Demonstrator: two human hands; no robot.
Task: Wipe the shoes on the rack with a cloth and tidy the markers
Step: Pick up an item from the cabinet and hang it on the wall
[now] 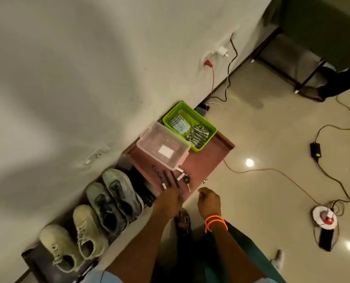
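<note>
Left fingers (pixel 175 196) — blurred, grasp unclear

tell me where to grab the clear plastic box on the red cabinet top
Take the clear plastic box by the rims of its two long sides, coming from above. It sits open with nothing over it; the green basket crowds its far end and the markers lie along its near end.
</note>
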